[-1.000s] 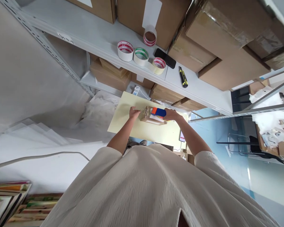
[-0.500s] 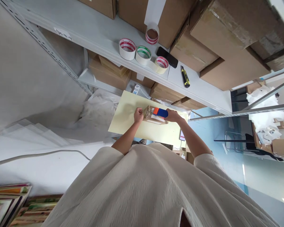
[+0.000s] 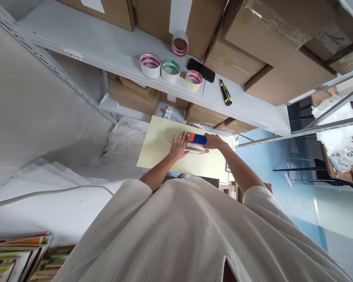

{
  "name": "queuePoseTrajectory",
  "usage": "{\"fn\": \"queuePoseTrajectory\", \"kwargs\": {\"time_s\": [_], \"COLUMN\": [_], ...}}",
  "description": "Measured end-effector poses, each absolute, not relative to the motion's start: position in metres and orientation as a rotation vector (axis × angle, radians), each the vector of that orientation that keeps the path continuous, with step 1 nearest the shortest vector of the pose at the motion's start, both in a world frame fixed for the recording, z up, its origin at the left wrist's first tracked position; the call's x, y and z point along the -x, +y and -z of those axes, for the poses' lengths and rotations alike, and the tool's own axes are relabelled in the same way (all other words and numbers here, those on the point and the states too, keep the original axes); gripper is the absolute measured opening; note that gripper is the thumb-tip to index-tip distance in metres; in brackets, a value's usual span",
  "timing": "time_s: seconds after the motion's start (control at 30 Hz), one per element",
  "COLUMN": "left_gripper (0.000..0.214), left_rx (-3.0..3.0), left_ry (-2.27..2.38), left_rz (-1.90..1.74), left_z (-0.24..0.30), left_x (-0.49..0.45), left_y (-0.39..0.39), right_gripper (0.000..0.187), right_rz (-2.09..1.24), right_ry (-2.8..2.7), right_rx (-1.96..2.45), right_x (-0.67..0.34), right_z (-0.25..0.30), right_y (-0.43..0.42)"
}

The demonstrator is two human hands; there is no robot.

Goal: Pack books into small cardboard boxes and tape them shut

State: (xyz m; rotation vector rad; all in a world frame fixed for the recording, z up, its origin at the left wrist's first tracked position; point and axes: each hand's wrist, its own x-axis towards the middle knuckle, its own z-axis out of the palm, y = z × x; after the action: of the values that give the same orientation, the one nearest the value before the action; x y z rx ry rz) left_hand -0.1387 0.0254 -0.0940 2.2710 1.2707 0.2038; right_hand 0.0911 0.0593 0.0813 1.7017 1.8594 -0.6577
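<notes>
A small cardboard box (image 3: 195, 149) sits on a pale yellow board (image 3: 161, 149) below the shelf. My left hand (image 3: 179, 145) lies flat with fingers spread over the box's left end, hiding most of it. My right hand (image 3: 212, 141) is closed round the handle of an orange and blue tape dispenser (image 3: 197, 138) that rests on top of the box.
On the grey shelf (image 3: 106, 47) stand several tape rolls (image 3: 170, 69), a black phone (image 3: 201, 70) and a yellow-black utility knife (image 3: 225, 92). Big cardboard boxes (image 3: 270, 51) fill the shelf behind. White paper sheets (image 3: 47, 172) lie at left, books (image 3: 14, 254) at bottom left.
My left hand has moved from the box's left edge onto the box and opened flat, pressing it down. The right hand stays on the tape dispenser.
</notes>
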Motion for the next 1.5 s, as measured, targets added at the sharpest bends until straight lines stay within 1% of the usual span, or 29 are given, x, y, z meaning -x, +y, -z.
{"fn": "queuePoseTrajectory", "kwargs": {"time_s": [0.07, 0.17, 0.23, 0.3, 0.4, 0.5, 0.7, 0.87, 1.03, 1.23, 1.3, 1.4, 1.5], "left_gripper": [0.111, 0.103, 0.102, 0.104, 0.106, 0.107, 0.105, 0.106, 0.107, 0.109, 0.104, 0.09, 0.085], "left_rx": [-2.264, -2.238, -2.233, -2.234, -2.234, -2.231, -2.279, -2.291, -2.275, -2.251, -2.226, -2.177, -2.153], "left_ry": [1.284, 1.306, 1.31, 1.314, 1.325, 1.323, 1.34, 1.365, 1.39, 1.358, 1.38, 1.452, 1.504], "left_rz": [-0.214, -0.244, -0.25, -0.24, -0.207, -0.162, -0.093, -0.029, 0.061, 0.091, 0.085, 0.068, 0.035], "left_z": [0.093, 0.093, 0.092, 0.091, 0.088, 0.085, 0.081, 0.077, 0.075, 0.076, 0.076, 0.075, 0.075], "left_x": [0.138, 0.139, 0.141, 0.143, 0.144, 0.144, 0.144, 0.144, 0.147, 0.153, 0.152, 0.146, 0.139], "left_y": [0.025, 0.024, 0.023, 0.023, 0.024, 0.026, 0.03, 0.032, 0.035, 0.04, 0.04, 0.038, 0.034], "right_gripper": [0.076, 0.076, 0.075, 0.067, 0.048, 0.042, 0.043, 0.046, 0.055, 0.064, 0.067, 0.07, 0.07], "right_rz": [0.669, 0.695, 0.694, 0.675, 0.653, 0.68, 0.667, 0.695, 0.692, 0.69, 0.725, 0.752, 0.737], "right_ry": [1.866, 1.865, 1.882, 1.904, 1.892, 1.843, 1.775, 1.759, 1.797, 1.829, 1.813, 1.803, 1.806], "right_rx": [-1.686, -1.689, -1.683, -1.671, -1.667, -1.724, -1.817, -1.84, -1.796, -1.742, -1.738, -1.749, -1.759], "right_x": [-0.089, -0.096, -0.114, -0.144, -0.2, -0.253, -0.33, -0.366, -0.358, -0.3, -0.278, -0.253, -0.238], "right_z": [-0.084, -0.087, -0.087, -0.086, -0.083, -0.081, -0.076, -0.05, -0.01, 0.026, 0.034, 0.039, 0.039], "right_y": [0.06, 0.059, 0.057, 0.054, 0.042, 0.025, -0.001, -0.008, 0.0, 0.014, 0.018, 0.025, 0.032]}}
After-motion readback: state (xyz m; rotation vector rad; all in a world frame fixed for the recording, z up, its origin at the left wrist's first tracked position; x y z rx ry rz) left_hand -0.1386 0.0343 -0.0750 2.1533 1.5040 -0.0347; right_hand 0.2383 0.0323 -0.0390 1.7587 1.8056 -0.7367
